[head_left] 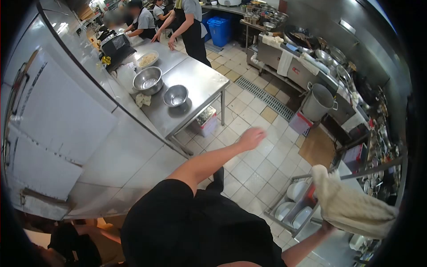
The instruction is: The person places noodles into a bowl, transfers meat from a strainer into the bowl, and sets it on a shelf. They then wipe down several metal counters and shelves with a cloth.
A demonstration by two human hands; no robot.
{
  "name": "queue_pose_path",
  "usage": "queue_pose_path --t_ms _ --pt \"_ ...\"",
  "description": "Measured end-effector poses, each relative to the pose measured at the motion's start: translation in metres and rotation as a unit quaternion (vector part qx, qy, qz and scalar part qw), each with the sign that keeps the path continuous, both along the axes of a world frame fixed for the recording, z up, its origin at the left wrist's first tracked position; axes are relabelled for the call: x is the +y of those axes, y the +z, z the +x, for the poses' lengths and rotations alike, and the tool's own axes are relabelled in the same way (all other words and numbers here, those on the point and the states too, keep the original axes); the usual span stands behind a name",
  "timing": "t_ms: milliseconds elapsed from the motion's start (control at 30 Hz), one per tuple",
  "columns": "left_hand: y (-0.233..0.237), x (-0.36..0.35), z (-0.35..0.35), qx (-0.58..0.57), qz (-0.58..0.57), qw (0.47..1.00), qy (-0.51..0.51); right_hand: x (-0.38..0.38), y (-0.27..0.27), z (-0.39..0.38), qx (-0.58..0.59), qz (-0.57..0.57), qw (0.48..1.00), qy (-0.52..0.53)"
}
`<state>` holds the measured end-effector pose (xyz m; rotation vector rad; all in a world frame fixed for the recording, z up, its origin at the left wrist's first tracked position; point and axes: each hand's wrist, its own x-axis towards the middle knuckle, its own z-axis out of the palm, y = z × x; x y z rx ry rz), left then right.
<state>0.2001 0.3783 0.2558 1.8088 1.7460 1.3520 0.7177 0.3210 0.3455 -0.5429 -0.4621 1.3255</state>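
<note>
Item: cloth [351,205]; cream, thick, towel-like weave; held up at the lower right of the view, bunched and hanging in folds above a rack of white dishes [295,208].

Handling (judged): soft and limp, light, not fragile; no stiffness to carry its own shape, so it will sag from any hold; best taken by a gathered fistful or by two corners if it is to be spread; the coarse surface should not slip.

Right hand [328,228]: mostly hidden beneath the cloth, arm rising from the lower edge; appears clamped on the cloth's lower bunch, fingers not visible.

Left hand [251,138]: stretched forward over the tiled floor [249,173], well apart from the right; blurred; nothing seen in it; whether the fingers are spread or curled cannot be told.

Surroundings: steel table [202,84] ahead on the left, bearing a large steel bowl [148,80], a smaller steel bowl [175,95], a crumpled rag [142,100] and a shallow dish of food [147,58]; large metal pot [318,102] on the floor by the cooking range [307,53]; floor drain [266,95]; blue bin [220,29]; co-workers [191,24] standing at the table's far end.
</note>
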Motion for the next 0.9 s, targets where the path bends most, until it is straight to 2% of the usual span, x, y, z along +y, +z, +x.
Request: queue_pose_path --t_ms 100,167,200,233,267,300,333,433,500,533,567,633,667,700,733,767,800,833,867,900 --pt "0.155 0.008 0.118 -0.027 0.223 0.969 -0.103 -0.001 -0.001 -0.034 0.002 -0.006 0.999 0.038" --pt "0.212 -0.007 0.193 -0.038 0.302 0.932 -0.198 -0.007 0.011 -0.059 -0.023 0.002 0.999 0.030" --pt "0.232 -0.021 0.229 -0.092 0.299 0.913 -0.261 -0.009 0.018 -0.070 -0.038 0.010 0.999 0.022" --pt "0.242 -0.040 0.262 -0.145 0.293 0.889 -0.320 -0.013 0.024 -0.084 -0.054 0.019 0.998 0.014" --pt "0.233 -0.053 0.287 -0.183 0.161 0.871 -0.427 -0.016 0.029 -0.097 -0.075 0.027 0.997 0.004" --pt "0.224 -0.066 0.306 -0.260 0.114 0.856 -0.433 -0.019 0.035 -0.108 -0.098 0.037 0.995 -0.003" --pt "0.217 -0.078 0.320 -0.331 0.066 0.836 -0.431 -0.025 0.041 -0.114 -0.122 0.049 0.991 -0.019" --pt "0.211 -0.095 0.332 -0.412 0.020 0.812 -0.413 -0.037 0.052 -0.130 -0.204 0.075 0.974 -0.059" --pt "0.215 -0.110 0.332 -0.423 0.092 0.854 -0.289 -0.042 0.055 -0.132 -0.259 0.079 0.959 -0.088" --pt "0.218 -0.115 0.318 -0.387 0.057 0.872 -0.295 -0.040 0.056 -0.128 -0.279 0.079 0.952 -0.102" --pt "0.211 -0.120 0.310 -0.350 0.059 0.885 -0.300 -0.037 0.056 -0.124 -0.293 0.077 0.946 -0.114" --pt "0.179 -0.131 0.299 -0.275 0.063 0.907 -0.312 -0.016 0.050 -0.105 -0.250 0.073 0.961 -0.096" --pt "0.165 -0.139 0.284 -0.246 0.026 0.900 -0.359 0.004 0.036 -0.084 -0.164 0.109 0.980 -0.014" --pt "0.149 -0.147 0.262 -0.215 -0.011 0.888 -0.407 0.022 0.030 -0.072 -0.170 0.034 0.984 -0.030" --pt "0.121 -0.149 0.242 -0.160 -0.111 0.883 -0.427 0.040 0.023 -0.060 -0.176 -0.043 0.982 -0.048" --pt "0.089 -0.149 0.219 -0.104 -0.211 0.865 -0.444 0.064 -0.015 -0.033 -0.139 -0.005 0.990 0.023" --pt "0.063 -0.152 0.192 -0.072 -0.213 0.885 -0.408 0.079 -0.051 -0.015 -0.101 0.033 0.990 0.093" --pt "0.029 -0.154 0.161 -0.033 -0.244 0.896 -0.369 0.074 -0.056 -0.019 -0.074 0.006 0.997 0.036" --pt "-0.041 -0.157 0.130 -0.012 -0.249 0.914 -0.320 0.072 -0.059 -0.026 -0.047 -0.019 0.999 -0.020" --pt "-0.076 -0.168 0.095 0.010 -0.325 0.917 -0.232 0.069 -0.059 -0.035 -0.020 -0.045 0.996 -0.076"
